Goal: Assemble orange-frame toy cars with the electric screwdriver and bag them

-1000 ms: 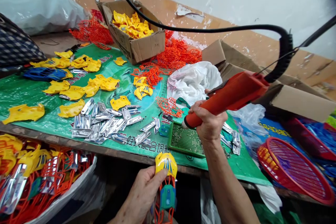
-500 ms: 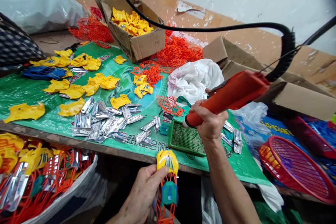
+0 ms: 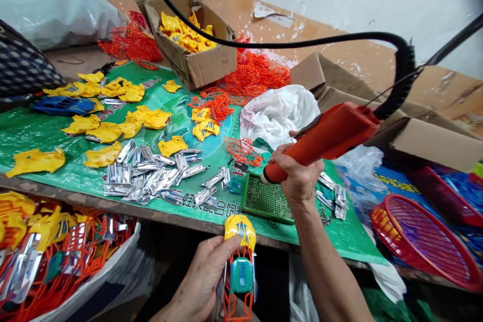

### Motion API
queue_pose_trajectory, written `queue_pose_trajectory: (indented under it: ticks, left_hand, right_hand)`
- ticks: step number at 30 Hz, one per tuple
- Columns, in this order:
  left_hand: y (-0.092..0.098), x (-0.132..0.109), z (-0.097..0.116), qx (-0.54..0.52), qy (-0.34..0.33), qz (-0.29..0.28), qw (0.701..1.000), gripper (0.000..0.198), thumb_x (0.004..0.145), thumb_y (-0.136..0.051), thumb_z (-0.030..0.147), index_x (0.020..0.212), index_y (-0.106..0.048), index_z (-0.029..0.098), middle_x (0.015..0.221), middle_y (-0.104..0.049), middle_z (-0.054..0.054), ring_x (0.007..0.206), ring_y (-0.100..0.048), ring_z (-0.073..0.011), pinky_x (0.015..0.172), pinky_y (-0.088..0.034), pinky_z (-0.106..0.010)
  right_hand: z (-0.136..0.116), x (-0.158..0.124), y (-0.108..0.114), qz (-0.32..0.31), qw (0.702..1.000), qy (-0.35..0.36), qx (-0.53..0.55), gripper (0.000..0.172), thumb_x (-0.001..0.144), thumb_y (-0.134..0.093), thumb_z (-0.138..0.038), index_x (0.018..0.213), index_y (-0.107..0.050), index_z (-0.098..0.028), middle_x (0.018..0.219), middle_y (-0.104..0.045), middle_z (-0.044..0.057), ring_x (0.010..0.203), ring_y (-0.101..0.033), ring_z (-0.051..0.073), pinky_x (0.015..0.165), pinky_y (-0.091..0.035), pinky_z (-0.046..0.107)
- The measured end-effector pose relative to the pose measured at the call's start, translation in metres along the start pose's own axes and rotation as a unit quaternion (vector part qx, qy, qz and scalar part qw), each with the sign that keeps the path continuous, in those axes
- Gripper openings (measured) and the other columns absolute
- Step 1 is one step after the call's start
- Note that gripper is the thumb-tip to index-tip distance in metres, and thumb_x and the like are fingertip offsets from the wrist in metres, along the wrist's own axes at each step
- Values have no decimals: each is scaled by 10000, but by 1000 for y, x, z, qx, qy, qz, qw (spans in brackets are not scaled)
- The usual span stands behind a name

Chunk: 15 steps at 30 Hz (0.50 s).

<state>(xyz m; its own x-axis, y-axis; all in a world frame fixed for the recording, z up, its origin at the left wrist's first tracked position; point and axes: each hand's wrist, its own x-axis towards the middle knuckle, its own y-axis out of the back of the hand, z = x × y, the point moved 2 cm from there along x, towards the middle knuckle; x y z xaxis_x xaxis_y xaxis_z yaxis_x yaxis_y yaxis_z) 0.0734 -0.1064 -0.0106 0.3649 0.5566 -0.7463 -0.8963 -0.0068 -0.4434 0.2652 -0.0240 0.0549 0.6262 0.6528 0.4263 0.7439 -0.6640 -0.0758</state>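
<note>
My left hand [image 3: 206, 271] grips a toy car body [image 3: 242, 274] below the table's front edge. The body has a yellow front shell, an orange lattice frame and a teal block in its middle; my thumb presses on the yellow part. Closed around a red electric screwdriver [image 3: 320, 143] is my right hand [image 3: 302, 176]. The screwdriver's pale tip points down left, over the green perforated basket [image 3: 247, 201], which holds small dark bits too tiny to make out. Whether the tip touches them I cannot tell. A black coiled cable [image 3: 403, 75] leaves the screwdriver's rear.
Silver parts [image 3: 151, 173] and yellow shells [image 3: 103, 131] lie across the green sheet [image 3: 204, 161]. Behind stand a cardboard box [image 3: 211, 65] of yellow shells and a heap of orange frames [image 3: 256, 70]. A full sack [image 3: 124, 266] is lower left; a red basket [image 3: 426, 241] is right.
My right hand and the screwdriver have shifted slightly left over the green basket. In my left hand the car body has turned slightly, so the teal block faces up more.
</note>
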Motion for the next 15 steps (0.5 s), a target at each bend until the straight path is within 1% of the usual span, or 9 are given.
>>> queue_pose_trajectory:
  ticks: [4, 8, 10, 12, 13, 15]
  left_hand:
    - [1, 0, -2, -5, 3, 12, 1000, 355, 533, -872, 379, 631, -673, 102, 514, -622, -3, 448, -527, -98, 430, -448, -200]
    - [3, 4, -5, 2, -9, 9, 1000, 323, 607, -836, 368, 659, -656, 104, 517, -617, -8, 443, -539, -106, 430, -448, -204]
    - [5, 6, -7, 13, -18, 7, 1000, 322, 632, -818, 378, 667, -651, 105, 521, -617, -12, 442, -542, -107, 433, -444, -205]
    - [7, 8, -8, 30, -24, -7, 999, 331, 655, -798, 398, 655, -645, 104, 526, -618, -19, 440, -544, -109, 435, -440, -208]
    - [7, 9, -9, 38, -26, -17, 999, 339, 669, -785, 412, 651, -644, 104, 525, -617, -21, 438, -546, -112, 437, -439, -213]
    - [8, 11, -10, 49, -28, -37, 998, 352, 691, -760, 436, 643, -642, 108, 508, -606, -18, 427, -546, -120, 438, -440, -227]
  right_hand:
    - [0, 1, -1, -6, 1000, -5, 20, 119, 596, -728, -230, 645, -634, -177, 627, -610, -23, 520, -545, 130, 554, -487, 326]
    - [-1, 4, -3, -20, 999, 0, 44, 112, 599, -709, -194, 593, -599, -177, 593, -589, -30, 493, -531, 125, 528, -463, 314]
    - [-6, 6, -3, -19, 998, -3, 55, 117, 601, -697, -187, 587, -581, -178, 597, -583, -30, 492, -530, 126, 521, -460, 314]
    - [-17, 5, -2, -14, 997, -13, 71, 114, 595, -691, -181, 656, -594, -183, 608, -576, -35, 498, -533, 131, 520, -463, 320]
    - [-25, 4, -1, -12, 997, -17, 80, 154, 593, -689, -175, 724, -610, -188, 615, -574, -40, 499, -533, 133, 520, -465, 322]
    - [-42, -2, 1, -25, 994, -24, 100, 299, 601, -679, -163, 892, -624, -208, 618, -571, -49, 506, -535, 138, 528, -468, 326]
